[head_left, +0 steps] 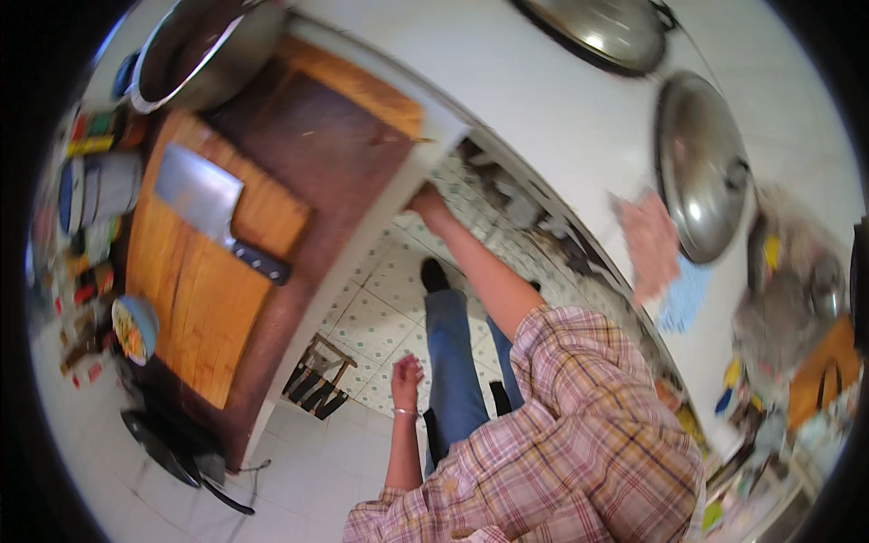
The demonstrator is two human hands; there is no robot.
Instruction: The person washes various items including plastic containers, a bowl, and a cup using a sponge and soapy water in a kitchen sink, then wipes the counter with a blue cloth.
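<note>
My left hand (407, 373), with a bracelet at its wrist, hangs over the tiled floor in front of my jeans. Its fingers are loosely bent and I see nothing in them. My right arm reaches forward to the corner between the dark red tabletop (348, 167) and the white counter (543, 118). My right hand (425, 199) is at the table's edge, its fingers mostly hidden there. A cleaver (204, 195) with a black handle lies on the wooden cutting board (195, 308). Beside the board's left edge stands a bowl (136, 330) of chopped food.
A large metal pot (204, 59) stands at the far left. Jars and packages (90, 226) line the wall. A black pan (163, 448) is near the table's front end. Two domed lids (701, 167) and pink and blue cloths (647, 244) lie on the counter. A small stool (319, 376) stands below.
</note>
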